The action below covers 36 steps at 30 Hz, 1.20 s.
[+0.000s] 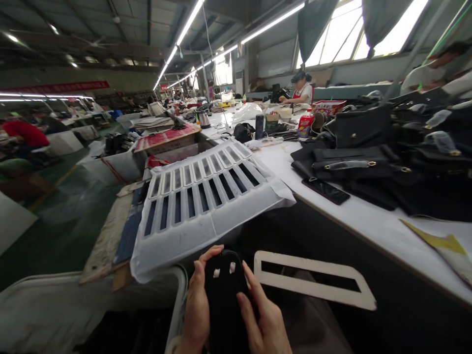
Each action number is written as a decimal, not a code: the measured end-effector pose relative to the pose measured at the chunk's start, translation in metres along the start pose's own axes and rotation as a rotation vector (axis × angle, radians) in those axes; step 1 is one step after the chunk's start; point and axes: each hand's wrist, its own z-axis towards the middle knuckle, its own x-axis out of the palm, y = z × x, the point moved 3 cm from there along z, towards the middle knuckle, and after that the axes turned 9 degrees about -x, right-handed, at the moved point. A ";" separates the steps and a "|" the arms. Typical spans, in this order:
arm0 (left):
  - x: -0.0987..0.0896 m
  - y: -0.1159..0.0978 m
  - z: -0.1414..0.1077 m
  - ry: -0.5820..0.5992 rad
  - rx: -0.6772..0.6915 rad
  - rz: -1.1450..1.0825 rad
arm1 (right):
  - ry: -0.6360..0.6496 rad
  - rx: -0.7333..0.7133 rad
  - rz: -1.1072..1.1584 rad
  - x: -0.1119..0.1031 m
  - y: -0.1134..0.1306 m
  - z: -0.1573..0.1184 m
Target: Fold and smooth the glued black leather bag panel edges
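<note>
Low in the middle of the head view, a black, flat piece with a rounded top end is held upright between my two hands. Two small white bits show near its rounded end. My left hand wraps its left edge, fingertips reaching the top. Along the right edge lies my right hand, with one digit pressed on the face of the piece. Just right of that hand is a pale slotted frame, long and flat with a slanted end. The lower part of the black piece runs out of view.
Ahead, a white sheet with rows of slots lies over a stand. Black bags pile up on the white table at right, beside a phone. A white bin stands at lower left. A co-worker sits farther back.
</note>
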 end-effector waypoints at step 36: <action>0.012 -0.001 0.001 0.181 0.116 0.067 | 0.027 0.055 0.086 -0.020 0.016 0.047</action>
